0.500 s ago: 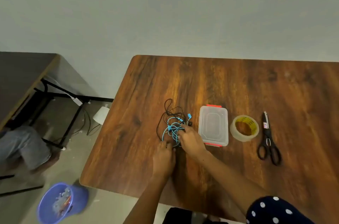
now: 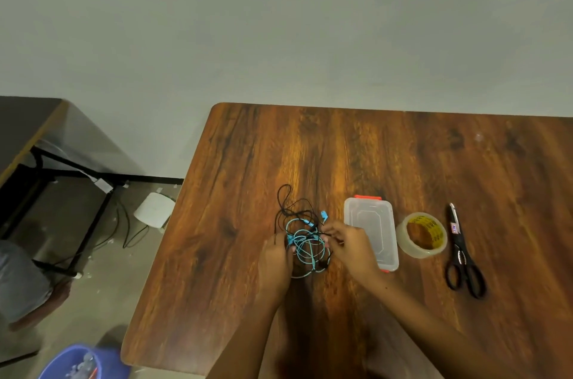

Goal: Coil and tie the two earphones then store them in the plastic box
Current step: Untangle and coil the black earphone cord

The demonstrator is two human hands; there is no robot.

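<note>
Glossy wood-grain table (image 2: 403,161), clear plastic box (image 2: 370,223) and shiny clear tape roll (image 2: 403,240)

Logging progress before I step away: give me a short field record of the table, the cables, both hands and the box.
table: wooden table
blue earphone: loose, uncoiled, tangled with the black one
black earphone: loose, uncoiled
left hand: resting at the tangle's left edge
right hand: fingertips pinching a cable at the tangle's right side
plastic box: right of the tangle, lid on, no earphone visible inside
tape roll: right of the box, untouched
scissors: farthest right, untouched
</note>
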